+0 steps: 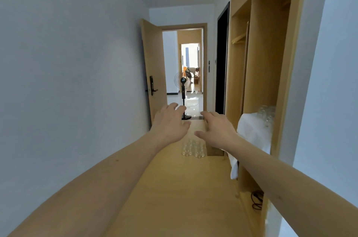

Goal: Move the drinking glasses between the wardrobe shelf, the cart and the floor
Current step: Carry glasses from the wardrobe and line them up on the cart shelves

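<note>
Several clear drinking glasses (pixel 193 148) stand clustered on the wooden floor ahead of me. More clear glasses (pixel 267 113) sit on the wardrobe shelf (pixel 251 120) at the right, on a white cloth (pixel 253 132) that hangs over its edge. My left hand (pixel 170 122) and my right hand (pixel 217 129) are stretched out in front of me, palms down, above and beyond the floor glasses. Both hands have relaxed, spread fingers and hold nothing. No cart shows in this view.
An open wooden wardrobe (pixel 271 62) lines the right side, with a black cable (pixel 257 200) in its lower compartment. A standing fan (pixel 183 97) is in the open doorway ahead, beside the door (pixel 153 74). A white wall runs along the left.
</note>
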A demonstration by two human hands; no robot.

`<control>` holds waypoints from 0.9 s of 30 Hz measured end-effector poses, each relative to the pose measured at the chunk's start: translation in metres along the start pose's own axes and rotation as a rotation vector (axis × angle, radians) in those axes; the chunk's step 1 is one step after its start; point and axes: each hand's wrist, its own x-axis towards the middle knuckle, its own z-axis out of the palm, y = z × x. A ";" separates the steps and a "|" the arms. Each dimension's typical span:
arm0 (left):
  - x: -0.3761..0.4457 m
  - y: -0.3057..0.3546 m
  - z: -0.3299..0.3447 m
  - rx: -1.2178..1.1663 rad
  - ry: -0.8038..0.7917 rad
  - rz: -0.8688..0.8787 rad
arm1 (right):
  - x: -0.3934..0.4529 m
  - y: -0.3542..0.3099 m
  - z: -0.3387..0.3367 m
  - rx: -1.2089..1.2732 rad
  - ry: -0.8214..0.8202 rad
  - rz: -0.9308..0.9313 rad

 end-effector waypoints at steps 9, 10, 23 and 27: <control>0.066 -0.016 0.066 -0.033 -0.075 0.026 | 0.059 0.050 0.036 0.012 -0.037 0.047; 0.073 -0.020 0.073 -0.038 -0.075 0.030 | 0.066 0.054 0.041 0.010 -0.039 0.059; 0.222 -0.091 0.134 -0.084 -0.095 0.166 | 0.204 0.071 0.092 -0.018 0.017 0.220; 0.273 -0.120 0.146 -0.140 -0.098 0.196 | 0.259 0.072 0.107 -0.050 0.035 0.260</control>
